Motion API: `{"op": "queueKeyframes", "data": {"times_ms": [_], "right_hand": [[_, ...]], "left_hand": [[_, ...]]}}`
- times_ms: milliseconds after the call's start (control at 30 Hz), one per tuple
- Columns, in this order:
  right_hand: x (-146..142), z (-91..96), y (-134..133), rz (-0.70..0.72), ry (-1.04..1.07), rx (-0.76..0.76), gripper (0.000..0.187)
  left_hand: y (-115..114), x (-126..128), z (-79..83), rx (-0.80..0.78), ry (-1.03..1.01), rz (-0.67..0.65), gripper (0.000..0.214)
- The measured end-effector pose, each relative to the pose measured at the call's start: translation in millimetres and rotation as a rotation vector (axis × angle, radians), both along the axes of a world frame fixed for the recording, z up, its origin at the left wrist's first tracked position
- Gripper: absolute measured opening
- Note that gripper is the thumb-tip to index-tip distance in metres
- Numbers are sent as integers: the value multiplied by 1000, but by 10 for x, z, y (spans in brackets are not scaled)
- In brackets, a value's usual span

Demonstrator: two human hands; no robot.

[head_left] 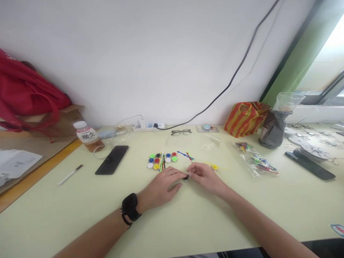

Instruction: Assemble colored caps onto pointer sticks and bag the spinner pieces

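Observation:
Between my two hands, low over the table, is a small black round piece [185,178] with a clear lower part. My left hand [164,183] steadies it, the index fingertip on its top and the thumb close to its side. From the other side my right hand [203,176] meets it with thumb and index finger pinched together; whatever lies in that pinch is too small to make out. Just beyond my left hand are several coloured round pieces [156,161] and small plastic arrows [161,162]. More arrows [185,156] and a yellow round piece [214,167] lie behind my right hand.
On the left are a phone [112,159], a drink bottle [87,136] and a white pen-like stick [71,174]. Eyeglasses [181,132] lie near the wall. To the right are clear bags of parts [259,163], a striped bag [245,118], a dark bag [272,129] and another phone [309,165].

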State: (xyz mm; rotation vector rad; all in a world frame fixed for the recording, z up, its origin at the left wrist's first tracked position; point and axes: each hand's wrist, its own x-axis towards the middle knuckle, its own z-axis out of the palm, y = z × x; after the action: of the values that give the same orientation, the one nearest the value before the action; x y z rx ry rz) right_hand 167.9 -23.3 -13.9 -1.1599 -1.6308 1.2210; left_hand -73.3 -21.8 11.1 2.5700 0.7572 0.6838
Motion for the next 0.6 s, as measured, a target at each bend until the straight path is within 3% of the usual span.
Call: {"op": "queueKeyframes", "data": {"times_ms": [167,600], "right_hand": [[-52,14,-14,96,8,-27,29],[-98,43,-96,15,-152,151,10]], "left_hand": [[-8,-15,-2,-7,-14,20,25],[-26,26,-11,-13,6,57,14]]}}
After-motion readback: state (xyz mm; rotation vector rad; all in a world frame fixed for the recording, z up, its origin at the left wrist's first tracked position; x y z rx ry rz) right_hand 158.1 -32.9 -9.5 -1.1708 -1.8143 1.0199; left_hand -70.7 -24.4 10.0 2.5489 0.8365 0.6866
